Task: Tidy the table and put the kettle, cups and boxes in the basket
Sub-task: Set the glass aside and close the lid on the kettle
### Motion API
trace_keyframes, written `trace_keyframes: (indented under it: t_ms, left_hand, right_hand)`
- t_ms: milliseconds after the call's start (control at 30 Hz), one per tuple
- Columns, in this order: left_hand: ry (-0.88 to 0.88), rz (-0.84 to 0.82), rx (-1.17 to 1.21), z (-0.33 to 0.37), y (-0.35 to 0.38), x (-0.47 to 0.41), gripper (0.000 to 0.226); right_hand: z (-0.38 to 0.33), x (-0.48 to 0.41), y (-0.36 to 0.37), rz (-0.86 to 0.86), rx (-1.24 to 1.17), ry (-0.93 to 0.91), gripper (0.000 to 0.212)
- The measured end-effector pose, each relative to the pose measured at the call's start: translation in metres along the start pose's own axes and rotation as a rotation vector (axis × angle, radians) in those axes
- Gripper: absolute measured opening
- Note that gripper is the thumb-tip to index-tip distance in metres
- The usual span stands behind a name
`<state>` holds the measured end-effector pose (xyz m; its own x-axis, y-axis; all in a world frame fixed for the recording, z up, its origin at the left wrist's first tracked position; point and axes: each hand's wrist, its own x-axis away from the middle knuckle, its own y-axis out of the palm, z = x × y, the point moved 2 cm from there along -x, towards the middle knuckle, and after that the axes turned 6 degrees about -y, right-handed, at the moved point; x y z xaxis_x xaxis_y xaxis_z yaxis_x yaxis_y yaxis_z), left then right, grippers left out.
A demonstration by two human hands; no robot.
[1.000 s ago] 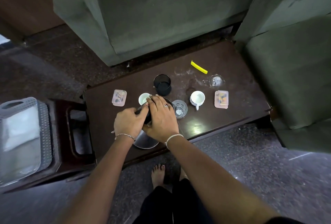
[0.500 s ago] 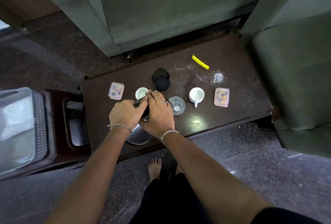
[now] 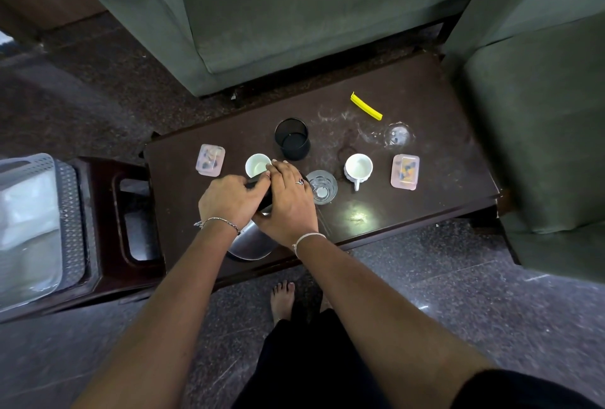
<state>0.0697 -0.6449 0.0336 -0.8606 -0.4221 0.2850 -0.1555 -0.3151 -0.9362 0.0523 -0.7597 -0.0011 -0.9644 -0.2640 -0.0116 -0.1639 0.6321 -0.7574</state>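
Note:
A steel kettle [image 3: 250,243] with a black top stands at the near edge of the dark table [image 3: 425,199]. My left hand [image 3: 227,201] and my right hand [image 3: 288,199] are both closed on its black top, hiding most of it. Beyond my hands sit a white cup [image 3: 257,164], a black cup [image 3: 292,138], a clear glass [image 3: 322,186] and a white handled cup [image 3: 357,169]. Two pink boxes lie flat, one [image 3: 210,160] to the left and one [image 3: 405,172] to the right. The grey basket [image 3: 67,209] stands on a side stand at the far left.
A yellow strip [image 3: 366,110] and a small glass lid [image 3: 398,135] lie at the table's back right, amid white smears. Green armchairs [image 3: 294,9] close in behind and to the right. My bare foot [image 3: 282,299] is on the stone floor below the table edge.
Both hands have stayed clasped on the kettle top. The view has shifted slightly; nothing on the table has moved.

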Motion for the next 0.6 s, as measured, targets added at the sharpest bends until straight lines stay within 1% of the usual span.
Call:
trace_keyframes:
  t_ms: [600]
  left_hand:
    - [0.01, -0.038, -0.059, 0.0011, -0.0009, -0.0024, 0.058]
  right_hand:
    - [-0.001, 0.0008, 0.0054, -0.009, -0.034, 0.035, 0.081]
